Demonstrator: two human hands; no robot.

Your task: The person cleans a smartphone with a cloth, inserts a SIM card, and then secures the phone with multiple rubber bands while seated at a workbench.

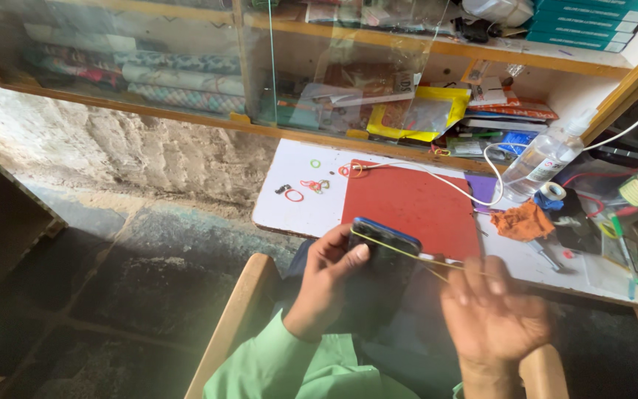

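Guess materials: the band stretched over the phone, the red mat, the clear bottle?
Band: likely rubber, yellow, pulled thin and taut between the hands. Red mat: matte sheet, perhaps rubber or plastic; no glare. Bottle: clear plastic by the look, see-through with a glossy highlight.

1. One dark phone with a blue edge.
2. One yellow rubber band stretched across the phone.
3. Two hands: the left hand and the right hand.
4. One red mat on the white table.
5. About six loose rubber bands on the table: one green ring, one red ring, one black one, and a few tangled red ones; their exact number cannot be told.
6. One clear plastic bottle.
7. One orange cloth.
8. One roll of white tape.
9. One white cable.
10. One yellow pouch on the shelf.
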